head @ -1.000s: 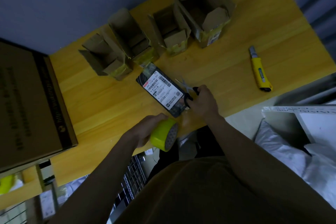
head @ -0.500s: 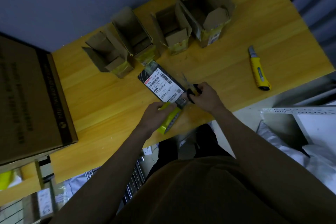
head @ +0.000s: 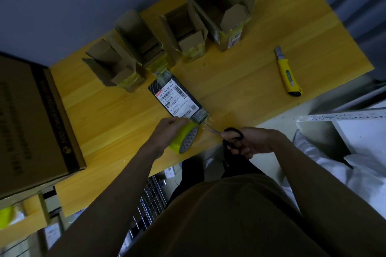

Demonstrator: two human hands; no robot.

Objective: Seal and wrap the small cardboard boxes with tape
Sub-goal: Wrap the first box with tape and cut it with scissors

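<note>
Our left hand (head: 167,131) had its grip curled round a roll of yellow tape (head: 184,137), holding it just above the near edge of the counter (head: 240,81). A strip of tape ran from the roll to the near end of the flat black box (head: 177,98), which lay on the counter with its white shipping label facing up. Our right hand (head: 250,142) had its grip closed through the black handles of a pair of scissors (head: 227,134), the blades pointing toward the strip between roll and box; whether the blades touched the tape we could not tell.

Farther back, four small cardboard boxes stood open in a row along the wall side of the counter: the leftmost box (head: 112,64), the second box (head: 142,41) just behind the black box, the third box (head: 186,33) and the rightmost box (head: 225,12). Each carried yellow tape round its base. A yellow utility knife (head: 288,75) lay well apart to the right. A large closed carton (head: 31,121) sat on the counter's left end.
</note>
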